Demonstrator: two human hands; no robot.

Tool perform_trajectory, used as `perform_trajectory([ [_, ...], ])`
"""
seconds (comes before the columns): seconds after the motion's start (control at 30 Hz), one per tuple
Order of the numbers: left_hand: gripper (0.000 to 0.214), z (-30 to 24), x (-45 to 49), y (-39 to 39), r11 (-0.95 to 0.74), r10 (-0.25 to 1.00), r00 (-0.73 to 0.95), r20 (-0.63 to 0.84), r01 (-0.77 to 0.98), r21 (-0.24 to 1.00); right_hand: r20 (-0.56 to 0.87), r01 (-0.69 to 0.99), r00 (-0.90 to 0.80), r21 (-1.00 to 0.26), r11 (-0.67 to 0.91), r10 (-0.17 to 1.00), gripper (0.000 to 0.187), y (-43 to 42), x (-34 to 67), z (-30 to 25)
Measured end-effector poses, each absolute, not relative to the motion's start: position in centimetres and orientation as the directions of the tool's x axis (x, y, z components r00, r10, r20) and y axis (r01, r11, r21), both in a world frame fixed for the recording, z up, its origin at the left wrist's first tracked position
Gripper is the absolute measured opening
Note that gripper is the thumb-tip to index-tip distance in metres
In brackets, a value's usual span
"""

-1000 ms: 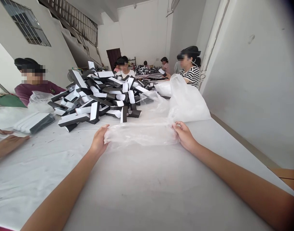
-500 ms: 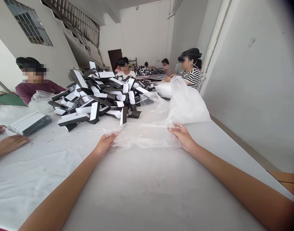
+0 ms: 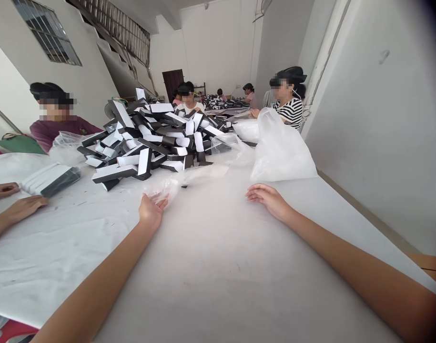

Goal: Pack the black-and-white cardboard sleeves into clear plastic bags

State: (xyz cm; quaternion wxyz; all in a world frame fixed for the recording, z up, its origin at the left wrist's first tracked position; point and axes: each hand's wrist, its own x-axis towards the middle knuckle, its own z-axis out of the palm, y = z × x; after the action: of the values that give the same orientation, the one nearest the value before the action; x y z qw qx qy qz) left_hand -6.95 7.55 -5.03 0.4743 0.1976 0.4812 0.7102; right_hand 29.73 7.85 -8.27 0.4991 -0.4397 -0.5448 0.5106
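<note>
Left edge: a co-worker's two hands (image 3: pixel 23 208), fingers together, on a white-covered work table (image 3: pixel 49 267), just beside a bundle of white-and-black card strips (image 3: pixel 50 180). Behind them, a co-worker in a maroon top (image 3: pixel 60 129), with a green bag (image 3: pixel 20 145) at far left and a clear plastic bag (image 3: pixel 65 147) near the table's far side.

Centre left: a heaped pile of black-and-white card sleeves (image 3: pixel 149 145), loosely crossed, on the table. Near its foot, the person's left hand (image 3: pixel 151 212), palm up, fingers spread apart, back of the hand low over the table. Fingertips (image 3: pixel 163 202) against the crumpled near end of a thin clear plastic bag (image 3: pixel 199 175), not clamped on it.

Centre: that bag, flat and wrinkled on the table, running up and rightward along the pile's near edge.

Centre right: the person's right hand (image 3: pixel 269 200), palm down, fingers loosely together, on the table, empty, near the bag but not touching it. Beyond it, a large white plastic bag (image 3: pixel 282 152), bulging upright.

Far right: a co-worker in a black-and-white striped top (image 3: pixel 291 112), beside a white wall (image 3: pixel 364 95).
</note>
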Motion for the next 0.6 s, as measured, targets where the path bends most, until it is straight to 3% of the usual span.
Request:
perform_trajectory([
  [0.1, 0.024, -4.6, -4.7, 6.0, -0.061, 0.92, -0.357, -0.164, -0.542, 0.838, 0.193, 0.231, -0.19, -0.944, 0.235, 0.963, 0.03, 6.6, 28.7, -8.2],
  [0.2, 0.032, -4.4, -1.6, 3.8, 0.146, 0.989, 0.059, -0.137, -0.557, 0.818, 0.339, 0.362, -0.275, -0.831, 0.423, 0.9, 0.059, 4.8, 27.2, -8.0],
  [0.3, 0.043, -4.6, 1.0, 1.6, 0.262, 0.914, 0.397, -0.085, -0.416, 0.871, 0.378, 0.353, -0.395, -0.779, 0.518, 0.837, 0.073, 3.2, 25.6, -7.8],
  [0.4, 0.052, -4.5, 2.1, 0.1, 0.259, 0.785, 0.616, -0.06, -0.239, 0.936, 0.344, 0.36, -0.477, -0.763, 0.537, 0.809, 0.087, 2.2, 24.7, -7.8],
  [0.5, 0.045, -4.3, 2.2, -0.3, 0.2, 0.718, 0.695, -0.037, -0.156, 0.967, 0.361, 0.365, -0.468, -0.753, 0.548, 0.807, 0.078, 2.0, 24.5, -7.8],
  [0.6, 0.034, -4.5, 2.1, 0.0, 0.095, 0.844, 0.536, -0.003, -0.144, 0.985, 0.439, 0.353, -0.427, -0.724, 0.593, 0.79, 0.047, 2.3, 24.6, -7.6],
])
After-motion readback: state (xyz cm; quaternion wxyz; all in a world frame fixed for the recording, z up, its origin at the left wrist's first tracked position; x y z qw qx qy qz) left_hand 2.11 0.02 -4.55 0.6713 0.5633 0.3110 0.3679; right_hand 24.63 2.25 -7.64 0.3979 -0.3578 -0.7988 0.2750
